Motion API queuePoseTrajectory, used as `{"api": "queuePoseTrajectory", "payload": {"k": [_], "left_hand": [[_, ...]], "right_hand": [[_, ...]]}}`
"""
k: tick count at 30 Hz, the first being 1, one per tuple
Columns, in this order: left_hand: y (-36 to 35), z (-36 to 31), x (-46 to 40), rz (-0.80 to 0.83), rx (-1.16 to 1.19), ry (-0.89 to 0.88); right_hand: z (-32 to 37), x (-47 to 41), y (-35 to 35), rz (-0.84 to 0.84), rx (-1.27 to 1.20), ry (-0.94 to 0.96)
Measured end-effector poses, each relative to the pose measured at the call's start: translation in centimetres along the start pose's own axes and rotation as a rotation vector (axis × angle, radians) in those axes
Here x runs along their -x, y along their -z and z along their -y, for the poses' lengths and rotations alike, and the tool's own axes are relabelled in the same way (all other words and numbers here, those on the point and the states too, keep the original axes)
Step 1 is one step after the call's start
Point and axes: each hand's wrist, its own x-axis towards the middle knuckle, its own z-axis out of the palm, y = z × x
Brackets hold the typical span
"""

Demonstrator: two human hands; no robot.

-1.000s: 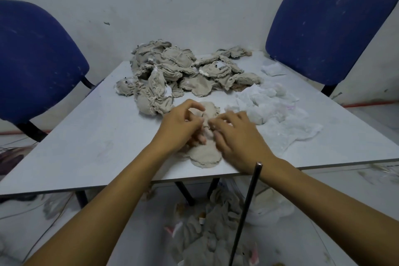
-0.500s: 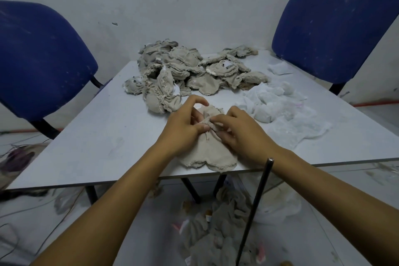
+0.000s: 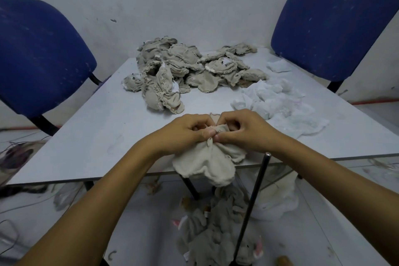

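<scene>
Nearest, on the floor below the table's near edge, lies a floor pile (image 3: 218, 229) of grey-beige cloth pieces with bits of pink among them. Its near part is cut off at the bottom of the view. A thin black rod (image 3: 252, 205) slants up across that pile. Its top end stands just in front of the table edge, beside the right forearm, and its foot is out of sight. A brown thing (image 3: 284, 261) at the very bottom is cut off and cannot be made out.

Above the near edge of the table (image 3: 97, 136) the two hands meet, knuckles nearly touching. The left hand (image 3: 183, 134) and the right hand (image 3: 248, 131) both pinch the top of a beige cloth (image 3: 207, 164) between curled fingers and thumbs. The fingers hide the part they hold. A small dark dot just under the thumbs is too small to tell. The cloth's lobed lower part hangs over the table edge.

Farther right, near the right hand, lies a white heap (image 3: 280, 103) of thin crumpled fabric. At the far middle sits a beige heap (image 3: 190, 67) of frayed pieces, overlapping so that single ones are hard to separate. A white scrap (image 3: 278, 66) lies just right of it. A left chair (image 3: 38, 56) and a right chair (image 3: 334, 21), both blue, flank the table, each partly out of view.
</scene>
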Motion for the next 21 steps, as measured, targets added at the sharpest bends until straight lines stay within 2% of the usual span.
{"api": "queuePoseTrajectory", "payload": {"k": [2,5,8,11,13,16,18,21], "left_hand": [[0.1,-0.3,0.3,0.049,0.129,0.028],[-0.2,-0.6,0.5,0.104,0.185,0.058],[-0.8,-0.4,0.1,-0.001,0.078,0.074],[-1.5,-0.9,0.1,-0.105,0.008,0.017],[-2.1,-1.4,0.2,-0.134,0.017,0.000],[-2.5,-2.3,0.3,-0.066,0.022,0.005],[-2.1,-2.6,0.6,0.029,-0.104,0.026],[-1.9,-2.7,1.3,0.101,-0.440,-0.011]], "right_hand": [[-0.2,0.3,0.1,-0.021,-0.070,0.007],[-0.4,0.9,0.0,-0.039,-0.168,-0.041],[-0.1,1.9,0.3,0.115,-0.334,-0.116],[0.9,2.6,0.4,0.246,-0.165,-0.052],[1.1,2.8,0.0,0.153,-0.014,0.009],[0.8,3.0,-0.1,-0.007,0.017,-0.015],[0.6,3.2,0.2,-0.010,0.001,-0.017],[0.9,3.7,1.0,0.077,-0.046,-0.022]]}}
